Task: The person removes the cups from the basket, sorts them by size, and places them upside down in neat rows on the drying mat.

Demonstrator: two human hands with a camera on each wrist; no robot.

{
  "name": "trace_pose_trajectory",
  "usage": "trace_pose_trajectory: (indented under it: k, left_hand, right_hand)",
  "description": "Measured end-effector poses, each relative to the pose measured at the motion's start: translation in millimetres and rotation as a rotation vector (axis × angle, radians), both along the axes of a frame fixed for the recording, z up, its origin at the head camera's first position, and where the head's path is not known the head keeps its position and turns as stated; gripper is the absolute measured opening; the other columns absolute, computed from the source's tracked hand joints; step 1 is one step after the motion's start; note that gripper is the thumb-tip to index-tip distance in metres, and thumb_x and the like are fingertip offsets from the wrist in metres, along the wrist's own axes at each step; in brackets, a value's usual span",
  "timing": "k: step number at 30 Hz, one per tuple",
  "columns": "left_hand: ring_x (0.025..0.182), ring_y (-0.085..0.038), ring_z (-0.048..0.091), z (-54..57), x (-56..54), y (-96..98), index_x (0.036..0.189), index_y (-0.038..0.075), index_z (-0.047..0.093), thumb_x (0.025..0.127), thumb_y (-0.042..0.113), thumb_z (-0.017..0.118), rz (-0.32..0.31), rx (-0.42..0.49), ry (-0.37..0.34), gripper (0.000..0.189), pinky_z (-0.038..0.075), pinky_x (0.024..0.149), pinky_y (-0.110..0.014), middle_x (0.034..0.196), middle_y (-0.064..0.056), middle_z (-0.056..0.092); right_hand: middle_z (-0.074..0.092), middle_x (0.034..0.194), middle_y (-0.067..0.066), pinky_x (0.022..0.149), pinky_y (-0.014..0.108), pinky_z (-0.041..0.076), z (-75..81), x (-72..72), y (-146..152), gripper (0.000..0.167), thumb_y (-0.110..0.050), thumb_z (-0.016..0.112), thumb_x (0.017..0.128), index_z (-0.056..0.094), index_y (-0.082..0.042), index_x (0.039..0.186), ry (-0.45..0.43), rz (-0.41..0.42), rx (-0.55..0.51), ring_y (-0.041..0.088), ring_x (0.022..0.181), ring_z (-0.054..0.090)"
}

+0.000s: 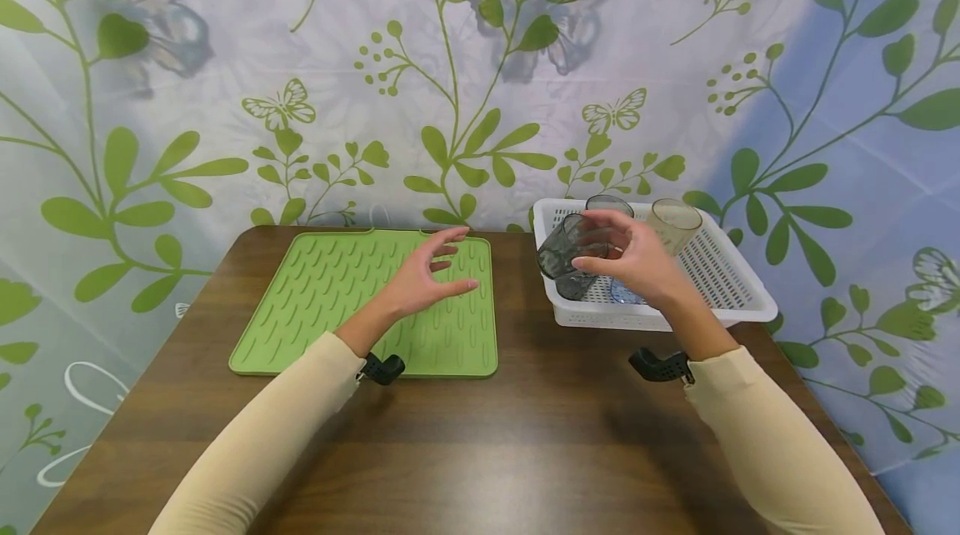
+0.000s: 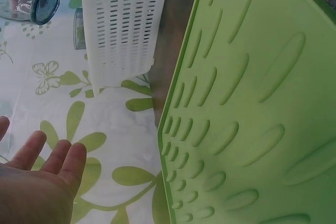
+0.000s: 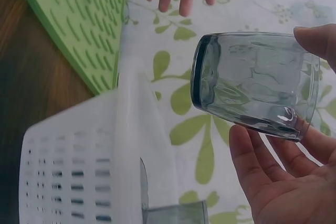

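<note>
Gripping the grey-tinted glass (image 1: 561, 255), your right hand (image 1: 639, 260) has the thumb on one side and the fingers on the other, near the rim; the grip is as wide as the glass. The glass is tilted, its thick base pointing down and left in the head view, over the left end of the white basket (image 1: 607, 319). Both wrist views show it clear of the basket wall.

Inside the basket you have an amber glass (image 1: 677, 228) at the back, upright, just beside your right hand. A second grey glass (image 1: 610, 202) shows its rim behind your fingers. A bluish glass (image 1: 624, 296) sits near the front wall, partly hidden by your hand. Dark glass also shows below the held one; overlap prevents telling its shape.

Your left hand (image 1: 426, 275) hovers over the right part of the green ridged mat (image 1: 300, 310), fingers bent and thumb well apart from them: a wide gap. Mat and basket lie apart on the brown table (image 1: 510, 443), mat to your left. Each wrist carries a black band, below pale sleeves (image 1: 273, 427). Behind the table hangs a leaf-and-butterfly cloth (image 1: 337, 43).
</note>
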State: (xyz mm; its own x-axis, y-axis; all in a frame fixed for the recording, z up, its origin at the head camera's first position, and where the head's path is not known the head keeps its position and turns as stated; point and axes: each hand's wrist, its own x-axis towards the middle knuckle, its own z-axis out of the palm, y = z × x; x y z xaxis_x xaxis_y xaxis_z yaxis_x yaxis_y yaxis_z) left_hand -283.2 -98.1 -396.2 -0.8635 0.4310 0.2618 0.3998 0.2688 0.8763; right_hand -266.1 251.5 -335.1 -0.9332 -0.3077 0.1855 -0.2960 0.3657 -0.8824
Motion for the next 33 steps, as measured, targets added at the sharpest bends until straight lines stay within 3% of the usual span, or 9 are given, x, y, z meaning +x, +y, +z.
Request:
trace_pose_trajectory:
  k: [11,16,23,33]
  left_hand:
    - [0.145,-0.031,0.046,2.7,-1.3,3.2,0.157,0.023,0.040,0.088,0.024,0.082,-0.022,-0.012,0.012,0.081,0.040,0.121,-0.046,0.158,-0.006,0.043]
    - [0.145,-0.029,0.045,2.9,-1.6,6.1,0.157,0.021,0.040,0.088,0.022,0.082,-0.046,0.011,0.016,0.080,0.040,0.121,-0.046,0.158,-0.006,0.044]
    - [0.145,-0.028,0.045,1.9,-0.2,8.5,0.156,0.020,0.042,0.088,0.021,0.082,-0.052,0.024,0.022,0.079,0.041,0.120,-0.044,0.157,-0.006,0.046]
    - [0.144,-0.029,0.046,2.5,0.1,9.2,0.155,0.015,0.043,0.087,0.019,0.083,-0.063,0.035,0.020,0.079,0.041,0.120,-0.047,0.156,-0.009,0.047]
  right_hand:
    - [0.053,0.144,0.021,0.088,0.021,0.059,-7.5,-2.7,-23.5,0.072,-0.010,0.082,0.087,0.048,-0.005,0.150,-0.003,0.057,-0.081,0.030,0.123,0.061]
    - [0.057,0.138,0.014,0.090,0.022,0.058,-10.3,-3.8,-35.3,0.072,-0.009,0.082,0.087,0.049,-0.007,0.151,0.006,0.075,-0.115,0.033,0.123,0.062]
    - [0.054,0.143,0.019,0.092,0.023,0.058,-13.5,-4.6,-51.8,0.072,-0.003,0.080,0.087,0.048,-0.008,0.151,-0.033,0.112,-0.180,0.031,0.124,0.061]
    - [0.055,0.140,0.016,0.093,0.026,0.059,-18.4,-4.8,-70.5,0.069,0.001,0.077,0.087,0.049,-0.005,0.150,-0.046,0.153,-0.253,0.020,0.120,0.064]
